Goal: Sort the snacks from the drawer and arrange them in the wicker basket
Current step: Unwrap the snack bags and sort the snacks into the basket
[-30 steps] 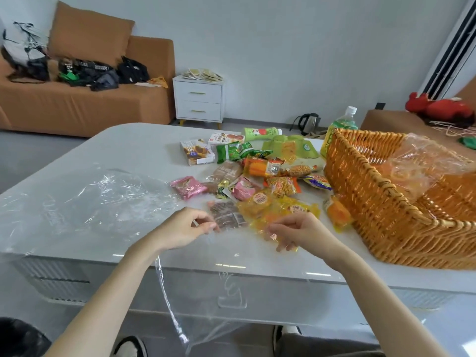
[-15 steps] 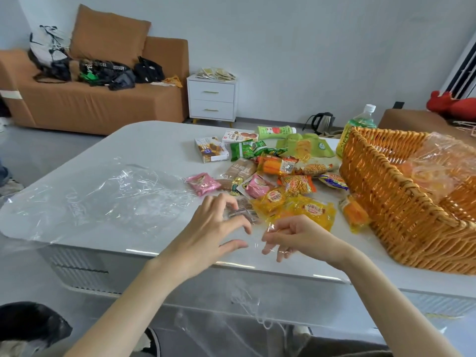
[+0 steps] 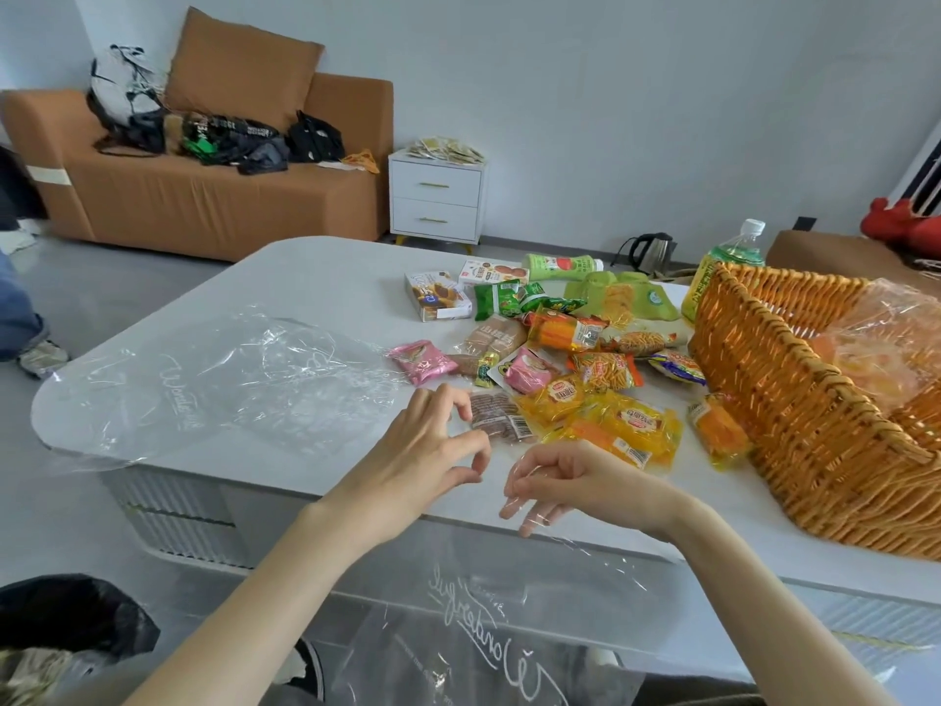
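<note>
Several snack packets lie in a pile on the white table [image 3: 315,277]: yellow ones [image 3: 631,425], a brown one [image 3: 496,417], a pink one [image 3: 420,361], green ones [image 3: 496,298] and small boxes [image 3: 438,295]. The wicker basket [image 3: 764,379] stands at the right and holds crumpled orange film [image 3: 886,338]. At the table's front edge my right hand [image 3: 565,481] pinches a clear printed plastic sheet [image 3: 473,634] that hangs down toward my lap. My left hand [image 3: 433,445] is just beside it, thumb and forefinger pinched on the sheet's edge.
A second clear sheet [image 3: 229,379] lies spread over the table's left part. A green drink bottle [image 3: 733,257] stands behind the basket. A black bin bag [image 3: 66,614] is at the lower left. Another person's leg [image 3: 15,318] shows at the left edge.
My left hand opened with fingers spread half a second ago and now has its thumb and forefinger closed again. Both hands have drawn back to the table's front edge with the sheet.
</note>
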`<state>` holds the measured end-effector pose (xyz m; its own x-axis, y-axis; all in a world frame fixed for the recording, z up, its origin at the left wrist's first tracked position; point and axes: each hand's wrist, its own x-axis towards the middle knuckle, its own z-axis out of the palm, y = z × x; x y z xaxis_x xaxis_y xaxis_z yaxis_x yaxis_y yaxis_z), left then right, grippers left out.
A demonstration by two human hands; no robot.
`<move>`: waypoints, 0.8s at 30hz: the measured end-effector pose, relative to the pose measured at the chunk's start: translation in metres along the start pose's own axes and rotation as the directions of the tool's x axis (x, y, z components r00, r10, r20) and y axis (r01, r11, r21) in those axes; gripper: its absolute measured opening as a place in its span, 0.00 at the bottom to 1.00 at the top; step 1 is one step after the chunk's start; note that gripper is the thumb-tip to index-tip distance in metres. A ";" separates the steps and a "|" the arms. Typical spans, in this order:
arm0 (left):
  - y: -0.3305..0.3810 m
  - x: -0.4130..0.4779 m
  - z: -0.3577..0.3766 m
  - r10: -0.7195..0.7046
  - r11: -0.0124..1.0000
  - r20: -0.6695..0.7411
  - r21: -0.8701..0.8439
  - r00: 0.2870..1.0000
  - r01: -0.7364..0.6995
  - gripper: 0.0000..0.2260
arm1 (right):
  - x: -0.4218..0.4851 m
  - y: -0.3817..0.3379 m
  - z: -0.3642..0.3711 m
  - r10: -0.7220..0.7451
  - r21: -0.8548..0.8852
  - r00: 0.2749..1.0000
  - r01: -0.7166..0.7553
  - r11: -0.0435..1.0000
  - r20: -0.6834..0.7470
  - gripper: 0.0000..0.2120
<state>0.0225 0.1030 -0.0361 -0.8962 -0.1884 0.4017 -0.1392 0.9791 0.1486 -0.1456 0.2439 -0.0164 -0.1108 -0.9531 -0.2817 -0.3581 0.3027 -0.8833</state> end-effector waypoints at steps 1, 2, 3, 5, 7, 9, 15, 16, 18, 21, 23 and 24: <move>-0.001 0.000 -0.001 -0.014 0.999 0.016 -0.035 1.000 0.014 0.05 | 0.000 0.001 -0.001 0.018 -0.039 0.999 -0.020 0.999 -0.041 0.07; -0.001 0.000 -0.003 -0.034 0.996 0.045 -0.077 0.998 0.037 0.05 | 0.000 0.003 -0.002 0.033 -0.092 0.994 -0.043 0.995 -0.108 0.07; -0.001 0.001 -0.005 -0.050 0.990 0.087 -0.128 0.995 0.061 0.05 | 0.001 0.007 -0.003 0.030 -0.158 0.981 -0.061 0.986 -0.192 0.06; -0.001 0.003 -0.008 -0.080 0.960 0.192 -0.250 0.978 0.127 0.02 | 0.002 0.013 -0.005 -0.031 -0.288 0.944 -0.069 0.955 -0.330 0.03; -0.002 0.004 -0.007 -0.101 0.911 0.264 -0.363 0.959 0.195 0.02 | 0.001 0.015 -0.004 -0.078 -0.347 0.932 -0.053 0.936 -0.353 0.08; -0.002 0.004 -0.005 -0.136 0.849 0.260 -0.466 0.956 0.247 0.03 | -0.002 0.017 -0.003 -0.021 -0.285 0.957 -0.066 0.956 -0.291 0.19; -0.003 0.012 -0.017 -0.279 0.684 -0.032 -0.708 0.960 0.175 0.05 | -0.015 0.010 -0.011 -0.049 0.079 0.883 0.096 0.992 -0.467 0.14; -0.009 0.012 -0.019 -0.329 0.731 -0.142 -0.664 0.934 0.156 0.09 | -0.017 0.009 -0.016 -0.060 0.131 0.826 0.160 0.978 -0.560 0.12; -0.023 0.013 -0.021 -0.439 0.862 -0.388 -0.437 0.810 0.258 0.18 | -0.020 0.008 -0.025 -0.067 0.185 0.708 0.273 0.944 -0.703 0.08; -0.031 0.016 -0.022 -0.780 0.506 -0.114 -0.694 0.615 0.513 0.35 | -0.020 0.013 -0.033 -0.016 0.284 0.624 0.378 0.881 -0.781 0.07; -0.030 0.022 -0.015 -0.771 0.155 0.247 -0.822 0.587 0.548 0.45 | -0.017 0.016 -0.033 0.008 0.318 0.630 0.381 0.868 -0.777 0.08; -0.031 0.026 -0.011 -0.731 0.096 0.310 -0.835 0.608 0.542 0.48 | -0.015 0.016 -0.033 0.008 0.339 0.646 0.390 0.856 -0.763 0.08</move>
<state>0.0080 0.0671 -0.0205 -0.5737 -0.8062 -0.1450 -0.1473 -0.0726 0.9864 -0.1801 0.2633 -0.0142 -0.7817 -0.6160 0.0972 -0.0353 -0.1119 -0.9931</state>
